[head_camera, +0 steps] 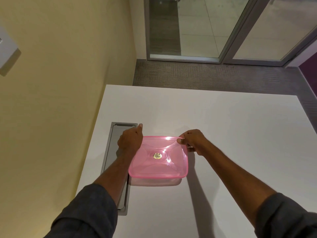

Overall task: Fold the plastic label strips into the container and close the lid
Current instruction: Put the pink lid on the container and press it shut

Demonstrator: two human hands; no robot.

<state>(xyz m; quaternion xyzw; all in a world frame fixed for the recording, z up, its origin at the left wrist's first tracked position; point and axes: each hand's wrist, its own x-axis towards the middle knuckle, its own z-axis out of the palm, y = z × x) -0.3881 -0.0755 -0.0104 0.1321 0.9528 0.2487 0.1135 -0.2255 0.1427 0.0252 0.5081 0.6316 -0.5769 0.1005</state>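
A translucent pink lid [158, 157] with a small gold sticker at its centre lies on top of a clear container [156, 181], which stands on the white table [223, 134]. My left hand [131, 140] grips the lid's far left corner. At the far right corner my right hand [193, 140] pinches the lid's edge, thumb on top. No label strips are visible; the pink lid hides the container's inside.
A grey recessed cable tray [114, 162] runs along the table's left side, partly under my left forearm. A yellow wall is to the left; grey carpet and glass doors lie beyond the table's far edge.
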